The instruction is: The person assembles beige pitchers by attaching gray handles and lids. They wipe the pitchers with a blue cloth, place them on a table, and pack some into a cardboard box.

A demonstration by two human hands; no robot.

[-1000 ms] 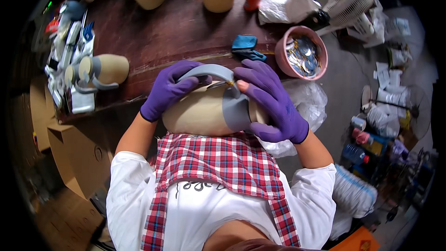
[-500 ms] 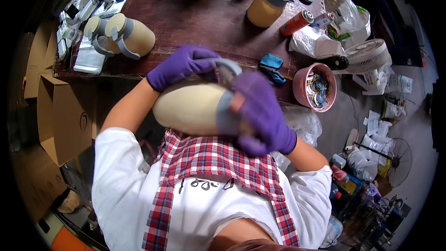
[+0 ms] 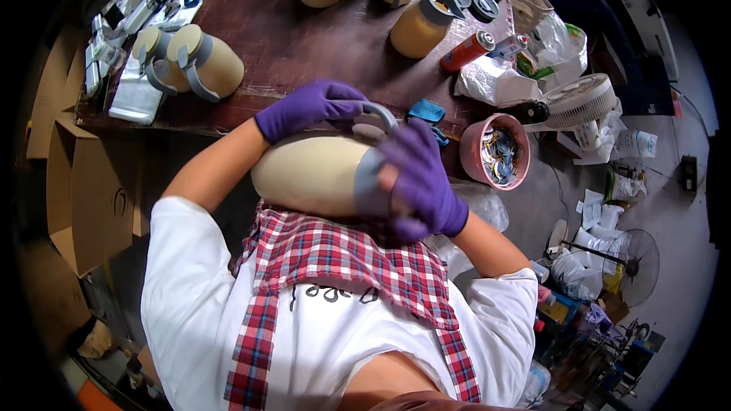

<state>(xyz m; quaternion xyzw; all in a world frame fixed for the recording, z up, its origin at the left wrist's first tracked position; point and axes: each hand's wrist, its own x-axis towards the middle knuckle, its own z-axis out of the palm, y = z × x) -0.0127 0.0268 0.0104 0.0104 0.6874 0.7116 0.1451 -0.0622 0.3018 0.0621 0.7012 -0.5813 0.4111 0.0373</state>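
Observation:
A cream vacuum jug (image 3: 304, 175) with a grey collar lies on its side against my apron, its mouth end pointing right. My left hand (image 3: 311, 112), in a purple glove, has its fingers closed on the grey handle along the jug's upper side. Wrapped about the collar and mouth end is my right hand (image 3: 428, 179), gloved the same and partly smeared by motion. It hides the jug's mouth, so I cannot tell whether a lid is there.
Two lidded jugs (image 3: 215, 65) stand at the left of the dark red table (image 3: 304, 46). An open jug (image 3: 419, 28), more jugs, a red spray can (image 3: 466, 51) and loose grey lids (image 3: 483, 6) are farther back. A pink bucket (image 3: 472, 154) of small parts stands right; a cardboard box (image 3: 99, 190) left.
Both hands keep hold of the jug against the apron. My right hand moves at the collar. The whole view has shifted a little, with the table's things now farther left.

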